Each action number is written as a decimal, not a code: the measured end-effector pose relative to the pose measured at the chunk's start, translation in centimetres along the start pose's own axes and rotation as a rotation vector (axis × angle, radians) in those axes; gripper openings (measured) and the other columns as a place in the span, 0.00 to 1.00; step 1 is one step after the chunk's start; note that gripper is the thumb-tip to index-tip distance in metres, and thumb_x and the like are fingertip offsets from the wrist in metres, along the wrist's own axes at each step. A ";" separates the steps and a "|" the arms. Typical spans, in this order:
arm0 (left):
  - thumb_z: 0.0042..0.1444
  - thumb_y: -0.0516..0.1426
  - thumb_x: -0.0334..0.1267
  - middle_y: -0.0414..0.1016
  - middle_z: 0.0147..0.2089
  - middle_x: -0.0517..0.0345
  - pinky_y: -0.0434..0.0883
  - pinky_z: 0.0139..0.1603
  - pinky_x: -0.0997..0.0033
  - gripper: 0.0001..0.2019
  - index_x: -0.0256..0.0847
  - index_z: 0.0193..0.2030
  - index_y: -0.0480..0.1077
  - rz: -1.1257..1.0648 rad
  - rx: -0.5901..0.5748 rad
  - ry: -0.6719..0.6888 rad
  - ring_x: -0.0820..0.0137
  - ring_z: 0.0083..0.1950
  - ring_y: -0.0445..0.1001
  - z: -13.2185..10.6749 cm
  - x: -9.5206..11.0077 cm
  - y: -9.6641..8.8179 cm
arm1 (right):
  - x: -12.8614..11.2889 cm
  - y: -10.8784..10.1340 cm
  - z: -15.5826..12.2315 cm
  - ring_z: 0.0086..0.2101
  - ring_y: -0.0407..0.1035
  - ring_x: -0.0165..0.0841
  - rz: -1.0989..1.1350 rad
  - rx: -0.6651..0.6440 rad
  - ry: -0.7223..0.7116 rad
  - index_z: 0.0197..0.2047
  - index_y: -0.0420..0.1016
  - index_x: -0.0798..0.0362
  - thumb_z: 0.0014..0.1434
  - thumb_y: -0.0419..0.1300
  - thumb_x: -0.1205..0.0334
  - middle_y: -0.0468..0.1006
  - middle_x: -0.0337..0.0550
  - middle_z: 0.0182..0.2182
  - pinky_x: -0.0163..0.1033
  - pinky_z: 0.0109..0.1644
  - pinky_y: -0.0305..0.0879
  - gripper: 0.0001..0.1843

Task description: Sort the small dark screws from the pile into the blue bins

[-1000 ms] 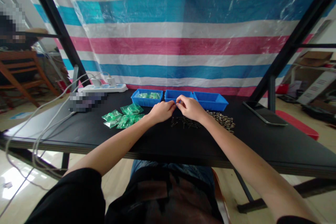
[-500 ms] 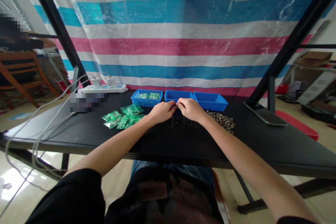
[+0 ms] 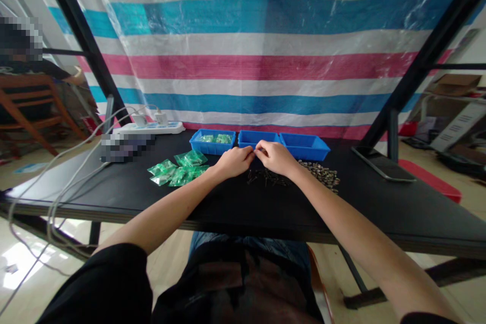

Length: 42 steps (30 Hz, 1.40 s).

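My left hand [image 3: 236, 161] and my right hand [image 3: 274, 156] meet fingertip to fingertip above the table, in front of the middle blue bin [image 3: 258, 137]. Both are closed in a pinch; whatever lies between the fingers is too small to make out. Beneath them is a loose scatter of thin dark screw-like pieces [image 3: 269, 178]. A heap of small metallic parts [image 3: 322, 174] lies beyond my right wrist. Several green-and-clear plastic packets [image 3: 178, 168] rest to the left of my left hand.
The left blue bin [image 3: 211, 148] holds similar packets; a right blue bin [image 3: 304, 148] stands beside the middle one. A phone [image 3: 382, 164] lies at right. At back left sits a power strip [image 3: 152, 128] with trailing cables. Another person [image 3: 34, 67] is at far left.
My hands stay almost in place, with only slight finger movement. The person at far left has shifted, and an arm now shows there.
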<state>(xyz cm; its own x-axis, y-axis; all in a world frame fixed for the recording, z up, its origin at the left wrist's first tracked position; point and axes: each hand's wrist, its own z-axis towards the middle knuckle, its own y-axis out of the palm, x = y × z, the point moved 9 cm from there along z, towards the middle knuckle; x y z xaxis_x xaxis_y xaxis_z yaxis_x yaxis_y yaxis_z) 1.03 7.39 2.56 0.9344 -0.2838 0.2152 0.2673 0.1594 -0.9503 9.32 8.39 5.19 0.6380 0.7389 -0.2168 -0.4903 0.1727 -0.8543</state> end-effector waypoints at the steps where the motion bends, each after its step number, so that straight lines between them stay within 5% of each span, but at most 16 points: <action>1: 0.61 0.41 0.46 0.75 0.36 0.52 0.69 0.37 0.67 0.17 0.43 0.42 0.67 0.001 -0.002 0.000 0.63 0.38 0.75 0.0 0.0 0.0 | 0.0 0.0 0.0 0.28 0.66 0.31 0.000 -0.001 -0.002 0.34 0.70 0.54 0.59 0.52 0.63 0.73 0.41 0.26 0.32 0.31 0.53 0.07; 16: 0.60 0.42 0.46 0.75 0.36 0.53 0.69 0.37 0.64 0.16 0.44 0.44 0.67 0.027 0.005 -0.007 0.60 0.39 0.75 0.0 -0.1 0.2 | 0.2 0.3 0.1 0.34 0.69 0.34 -0.013 -0.029 -0.007 0.35 0.69 0.55 0.62 0.47 0.67 0.76 0.45 0.31 0.33 0.36 0.55 0.10; 31: 0.61 0.40 0.48 0.75 0.37 0.52 0.69 0.38 0.64 0.19 0.44 0.43 0.68 0.040 0.003 -0.003 0.60 0.40 0.75 0.0 -0.1 0.1 | -0.4 -0.1 -0.1 0.27 0.65 0.29 0.028 -0.022 -0.033 0.34 0.69 0.55 0.59 0.51 0.66 0.74 0.41 0.27 0.32 0.31 0.53 0.07; 38: 0.61 0.41 0.47 0.76 0.38 0.52 0.69 0.39 0.64 0.18 0.44 0.45 0.67 0.029 0.021 -0.008 0.60 0.40 0.75 -0.1 0.1 -0.1 | 0.1 0.5 0.2 0.33 0.68 0.33 -0.046 -0.047 0.011 0.34 0.70 0.54 0.61 0.48 0.65 0.76 0.43 0.30 0.34 0.34 0.55 0.10; 42: 0.61 0.41 0.46 0.76 0.38 0.54 0.69 0.39 0.66 0.18 0.44 0.43 0.68 0.004 0.017 -0.003 0.63 0.40 0.75 -0.2 0.2 -0.3 | -1.0 -1.4 -0.2 0.35 0.69 0.35 -0.113 -0.083 0.043 0.36 0.71 0.54 0.62 0.48 0.63 0.76 0.45 0.34 0.36 0.36 0.57 0.11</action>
<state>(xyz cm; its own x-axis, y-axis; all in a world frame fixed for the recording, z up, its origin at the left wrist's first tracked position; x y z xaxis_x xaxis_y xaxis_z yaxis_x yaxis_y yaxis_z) 1.08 7.09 2.87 0.9363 -0.2802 0.2117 0.2669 0.1764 -0.9474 9.50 7.31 6.56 0.7122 0.6888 -0.1352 -0.3640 0.1978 -0.9102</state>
